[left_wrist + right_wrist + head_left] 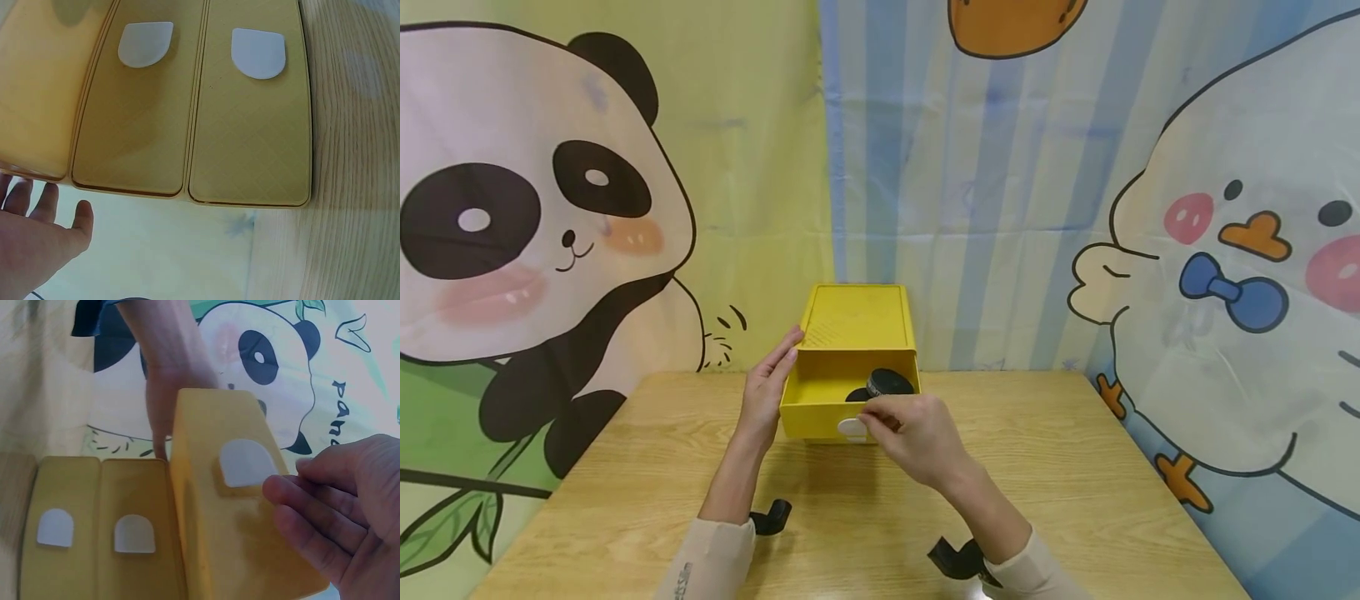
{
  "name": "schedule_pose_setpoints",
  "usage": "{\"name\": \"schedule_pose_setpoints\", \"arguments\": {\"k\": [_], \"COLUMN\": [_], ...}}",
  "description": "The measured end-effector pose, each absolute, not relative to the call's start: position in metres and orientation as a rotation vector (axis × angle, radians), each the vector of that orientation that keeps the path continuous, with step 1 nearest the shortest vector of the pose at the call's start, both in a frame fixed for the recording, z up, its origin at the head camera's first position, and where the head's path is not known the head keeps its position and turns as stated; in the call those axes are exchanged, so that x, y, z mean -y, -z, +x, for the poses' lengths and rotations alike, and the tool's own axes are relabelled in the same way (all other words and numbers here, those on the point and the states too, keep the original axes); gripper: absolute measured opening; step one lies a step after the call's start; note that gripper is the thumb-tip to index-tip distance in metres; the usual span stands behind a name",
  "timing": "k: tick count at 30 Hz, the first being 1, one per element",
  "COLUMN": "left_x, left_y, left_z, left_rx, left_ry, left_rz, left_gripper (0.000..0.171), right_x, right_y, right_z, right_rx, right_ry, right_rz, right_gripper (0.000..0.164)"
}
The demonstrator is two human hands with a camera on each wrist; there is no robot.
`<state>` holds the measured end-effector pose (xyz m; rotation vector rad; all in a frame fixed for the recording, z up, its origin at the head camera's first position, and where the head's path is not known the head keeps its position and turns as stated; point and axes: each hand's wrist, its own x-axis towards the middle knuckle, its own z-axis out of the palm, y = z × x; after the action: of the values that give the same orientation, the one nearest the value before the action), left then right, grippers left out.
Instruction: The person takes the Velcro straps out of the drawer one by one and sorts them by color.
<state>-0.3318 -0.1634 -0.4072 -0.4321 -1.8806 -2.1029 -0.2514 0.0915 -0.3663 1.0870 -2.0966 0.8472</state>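
A yellow chest of drawers [857,317] stands on the table, its top drawer [816,419] pulled out towards me. Two black round objects lie inside; the upper one [890,382] looks like a flat, lidded tin, and the other [857,395] is partly hidden behind the drawer front. My right hand [917,433] pinches the edge of the white drawer handle [245,464] with its fingertips. Against the chest's left side rests my left hand [763,396], fingers extended along it. The left wrist view shows that hand [37,244] beside the chest's edge.
Two lower drawers with white handles [258,53] are shut below. The wooden table [1060,500] extends on both sides and in front. Behind it hangs a printed curtain [985,208] with a panda and a white bird. Black wrist mounts [955,558] sit on the forearms.
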Motion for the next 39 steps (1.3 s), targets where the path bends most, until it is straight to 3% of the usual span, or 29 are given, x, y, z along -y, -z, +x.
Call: {"name": "schedule_pose_setpoints", "arguments": {"k": [15, 39], "left_x": [0.160, 0.163], "left_y": [0.407, 0.409], "left_z": [-0.332, -0.334], "left_rx": [1.866, 1.854], "left_ry": [2.101, 2.105], "left_rz": [-0.443, -0.441], "left_gripper": [0.047, 0.048], "right_x": [-0.102, -0.120], "right_y": [0.335, 0.336], "right_z": [-0.269, -0.296], "right_rx": [1.998, 2.494], "right_ry": [-0.770, -0.983], "right_rz": [1.012, 0.822], "right_gripper": [0.018, 0.042]}}
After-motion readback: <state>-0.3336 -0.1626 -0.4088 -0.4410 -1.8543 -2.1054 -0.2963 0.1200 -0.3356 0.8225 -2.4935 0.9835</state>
